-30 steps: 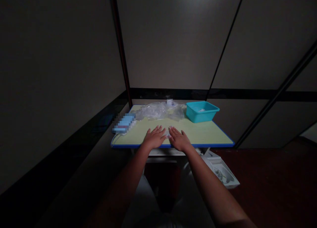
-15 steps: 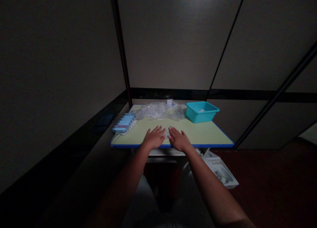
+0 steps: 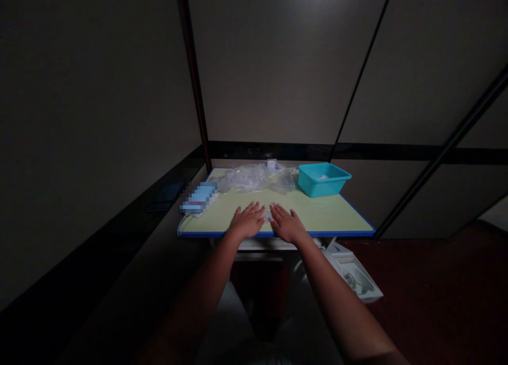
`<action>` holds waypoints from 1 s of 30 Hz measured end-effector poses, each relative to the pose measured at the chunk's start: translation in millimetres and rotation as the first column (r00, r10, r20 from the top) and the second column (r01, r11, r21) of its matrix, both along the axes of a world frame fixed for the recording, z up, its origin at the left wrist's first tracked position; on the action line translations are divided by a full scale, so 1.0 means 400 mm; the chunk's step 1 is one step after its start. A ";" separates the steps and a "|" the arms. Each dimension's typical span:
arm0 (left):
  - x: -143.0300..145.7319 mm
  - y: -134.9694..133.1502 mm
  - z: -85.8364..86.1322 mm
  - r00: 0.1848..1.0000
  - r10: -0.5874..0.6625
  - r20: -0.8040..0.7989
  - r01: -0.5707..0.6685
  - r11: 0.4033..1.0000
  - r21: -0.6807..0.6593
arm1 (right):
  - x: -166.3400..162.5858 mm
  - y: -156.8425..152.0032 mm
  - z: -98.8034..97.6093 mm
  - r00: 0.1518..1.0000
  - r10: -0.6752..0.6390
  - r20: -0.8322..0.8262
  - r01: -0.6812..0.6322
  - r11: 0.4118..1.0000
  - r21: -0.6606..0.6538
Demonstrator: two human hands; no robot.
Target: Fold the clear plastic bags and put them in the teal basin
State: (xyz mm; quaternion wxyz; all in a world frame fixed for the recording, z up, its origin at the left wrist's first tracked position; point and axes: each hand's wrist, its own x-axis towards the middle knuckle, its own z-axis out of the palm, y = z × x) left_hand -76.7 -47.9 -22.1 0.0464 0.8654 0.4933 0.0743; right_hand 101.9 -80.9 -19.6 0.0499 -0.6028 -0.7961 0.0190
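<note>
My left hand [image 3: 248,220] lies flat, palm down, near the front of the pale yellow-green table [image 3: 333,217], fingers stretched out. Beside it my right hand [image 3: 288,224] rests the same way, its fingers pointing toward the far side. In the gap between them shows a small piece of clear, whitish plastic [image 3: 268,215]; the hands cover its sides, so its full shape is hidden. Farther back lies a crumpled heap of clear plastic bags [image 3: 250,177].
A turquoise basin [image 3: 323,185] with something whitish inside stands at the back right. At the left edge a blurred-out device [image 3: 199,198] sits with a white cable. An open white box [image 3: 357,280] is low on the right, below the table. Walls border the back and left.
</note>
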 end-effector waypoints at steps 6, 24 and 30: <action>-0.001 0.001 -0.004 1.000 -0.003 -0.002 0.003 1.000 0.009 | 0.001 0.002 -0.003 1.000 -0.001 -0.006 0.001 1.000 -0.003; 0.001 0.004 -0.009 1.000 0.009 -0.004 -0.008 1.000 0.023 | 0.002 0.002 -0.004 1.000 0.011 -0.017 -0.011 1.000 0.011; 0.002 0.004 -0.009 1.000 0.012 0.001 -0.012 1.000 0.022 | 0.003 0.002 -0.006 1.000 0.008 -0.022 -0.007 1.000 0.007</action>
